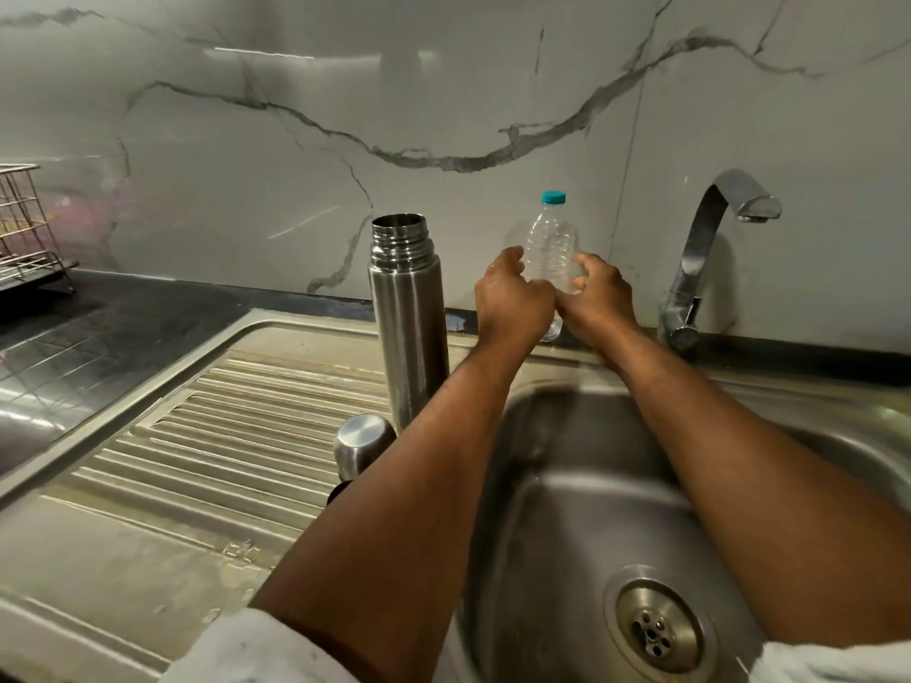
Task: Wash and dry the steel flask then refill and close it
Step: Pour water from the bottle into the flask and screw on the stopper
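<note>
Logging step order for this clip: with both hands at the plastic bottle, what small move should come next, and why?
Probably unscrew the teal cap: both hands, left and right, grip the capped plastic bottle, while the steel flask stands open on the drainboard, ready for refilling.

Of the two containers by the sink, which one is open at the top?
The steel flask: its threaded mouth is bare, its lid standing beside it. The plastic bottle has its teal cap on.

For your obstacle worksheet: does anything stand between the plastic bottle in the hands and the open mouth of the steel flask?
Nothing visible does. The plastic bottle, still capped, sits right of the steel flask with only bare wall between it and the flask's mouth.
</note>
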